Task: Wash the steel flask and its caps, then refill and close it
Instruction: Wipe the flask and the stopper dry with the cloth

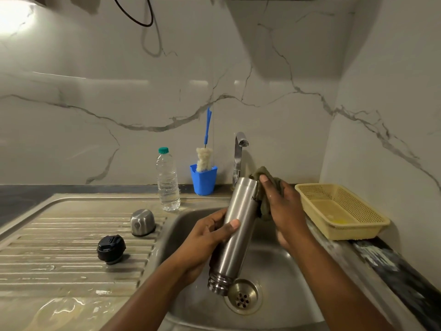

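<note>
While we scrub the steel flask (238, 225) over the sink (293, 278), grip matters most. Our left hand (210, 237) wraps its fingers (232, 224) round the flask's middle, holding it tilted with the open mouth down beside the drain (243, 296). Our right hand (284, 206) clutches an olive scrub cloth (263, 206) and presses it to the wall near the base. We judge long strokes work best, turning the wet flask a little between them so it does not slip.

Both caps wait on the draining board (59, 235), the steel cap (142, 222) and the black inner cap (111, 246) apart. On the desk (19, 199) the plastic water bottle (167, 182) holds clear water, and the blue cup (203, 179) holds a bottle brush (204, 158). Beside the sink, the yellow basket (338, 209) shows only a yellowish patch.
</note>
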{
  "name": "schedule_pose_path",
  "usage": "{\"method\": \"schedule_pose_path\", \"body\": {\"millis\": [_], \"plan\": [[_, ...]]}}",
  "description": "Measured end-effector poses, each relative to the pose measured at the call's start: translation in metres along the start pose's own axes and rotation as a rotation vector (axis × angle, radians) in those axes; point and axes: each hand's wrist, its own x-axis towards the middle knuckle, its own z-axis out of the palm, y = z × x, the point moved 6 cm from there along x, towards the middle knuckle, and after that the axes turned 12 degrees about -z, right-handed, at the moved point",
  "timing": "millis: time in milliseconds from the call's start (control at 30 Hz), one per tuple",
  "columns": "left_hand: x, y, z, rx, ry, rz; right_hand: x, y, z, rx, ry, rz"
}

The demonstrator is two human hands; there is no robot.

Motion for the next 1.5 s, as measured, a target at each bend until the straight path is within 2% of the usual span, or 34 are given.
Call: {"method": "schedule_pose_path", "body": {"millis": [133, 267, 433, 667, 967, 1033, 1233, 1333, 1500], "plan": [[0.002, 0.000, -0.007, -0.157, -0.018, -0.049, -0.023, 0.008, 0.033, 0.119, -0.208, 0.079], [0.003, -0.002, -0.013, -0.262, -0.049, -0.079, -0.034, 0.014, 0.042, 0.122, -0.313, 0.115], [0.006, -0.002, -0.009, -0.048, 0.038, 0.021, -0.040, 0.018, 0.042, 0.084, -0.370, 0.112], [0.005, 0.000, -0.010, 0.046, 0.157, 0.121, -0.047, 0.021, 0.048, -0.030, -0.514, 0.094], [0.003, 0.011, -0.051, -0.396, 0.345, 0.164, -0.061, 0.034, 0.052, -0.043, -0.624, 0.253], [0.002, 0.014, -0.057, -0.462, 0.353, 0.179, -0.061, 0.036, 0.052, -0.043, -0.608, 0.278], [-0.001, 0.022, -0.060, -0.578, 0.261, 0.227, -0.070, 0.046, 0.046, 0.213, -0.602, 0.528], [-0.002, 0.024, -0.062, -0.598, 0.276, 0.244, -0.068, 0.040, 0.045, 0.149, -0.648, 0.472], [-0.003, 0.024, -0.069, -0.556, 0.391, 0.269, -0.064, 0.034, 0.040, 0.021, -0.683, 0.345]]}}
